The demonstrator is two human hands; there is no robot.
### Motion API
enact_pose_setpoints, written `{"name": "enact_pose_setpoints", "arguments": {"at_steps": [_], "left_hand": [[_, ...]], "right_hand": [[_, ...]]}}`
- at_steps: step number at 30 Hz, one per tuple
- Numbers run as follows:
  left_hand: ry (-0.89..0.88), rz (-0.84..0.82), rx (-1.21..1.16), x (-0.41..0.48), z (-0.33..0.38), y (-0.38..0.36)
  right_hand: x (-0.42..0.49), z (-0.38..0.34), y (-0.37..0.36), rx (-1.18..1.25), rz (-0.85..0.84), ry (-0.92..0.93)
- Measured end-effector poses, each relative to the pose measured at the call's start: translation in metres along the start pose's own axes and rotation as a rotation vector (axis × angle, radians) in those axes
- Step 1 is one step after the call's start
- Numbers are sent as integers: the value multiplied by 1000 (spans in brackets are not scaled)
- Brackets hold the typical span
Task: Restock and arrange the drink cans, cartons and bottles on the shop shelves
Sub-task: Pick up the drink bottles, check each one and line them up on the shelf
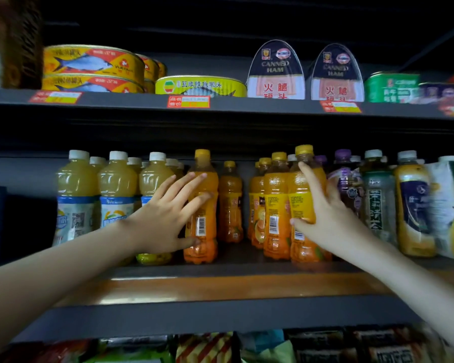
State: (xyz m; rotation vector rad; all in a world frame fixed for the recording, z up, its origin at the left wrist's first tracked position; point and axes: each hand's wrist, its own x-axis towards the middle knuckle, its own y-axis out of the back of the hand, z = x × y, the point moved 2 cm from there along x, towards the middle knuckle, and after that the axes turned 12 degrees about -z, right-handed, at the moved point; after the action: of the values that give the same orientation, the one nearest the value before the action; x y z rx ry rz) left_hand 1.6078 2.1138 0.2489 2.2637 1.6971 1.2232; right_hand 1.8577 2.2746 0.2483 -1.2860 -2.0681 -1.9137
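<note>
Orange juice bottles with yellow caps stand in rows on the middle shelf (220, 286). My left hand (165, 218) lies against the leftmost orange bottle (203, 205), fingers spread and nearly straight across its front, thumb low on the label. My right hand (323, 218) grips the front right orange bottle (303, 195), with the thumb across its label, the index finger up along its side and the other fingers behind it. Between the two stand more orange bottles (277, 205), one set further back (230, 203).
Pale yellow juice bottles with white caps (116, 189) stand left of the orange ones. Purple, green tea and dark-labelled bottles (378, 195) and a white carton (451, 205) stand to the right. Canned fish (92, 66) and canned ham (275, 72) fill the upper shelf. Snack bags lie below.
</note>
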Motion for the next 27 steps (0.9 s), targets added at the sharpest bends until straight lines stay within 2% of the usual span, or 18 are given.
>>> {"name": "enact_pose_setpoints", "arguments": {"at_steps": [4, 8, 13, 17, 20, 23, 27], "left_hand": [[13, 21, 11, -8, -9, -1], [39, -20, 50, -18, -23, -4], [57, -25, 77, -22, -30, -8], [27, -2, 96, -24, -29, -11], [4, 24, 116, -26, -28, -14], [-12, 41, 124, -26, -26, -16], [-29, 52, 135, -24, -24, -19]], "right_hand": [[3, -7, -4, 180, 4, 143], [14, -35, -19, 390, -75, 265], [48, -66, -46, 366, -144, 278], [70, -75, -61, 251, -202, 224], [73, -75, -64, 65, -273, 175], [70, -76, -64, -236, -194, 241], [77, -77, -66, -327, -219, 252]]}}
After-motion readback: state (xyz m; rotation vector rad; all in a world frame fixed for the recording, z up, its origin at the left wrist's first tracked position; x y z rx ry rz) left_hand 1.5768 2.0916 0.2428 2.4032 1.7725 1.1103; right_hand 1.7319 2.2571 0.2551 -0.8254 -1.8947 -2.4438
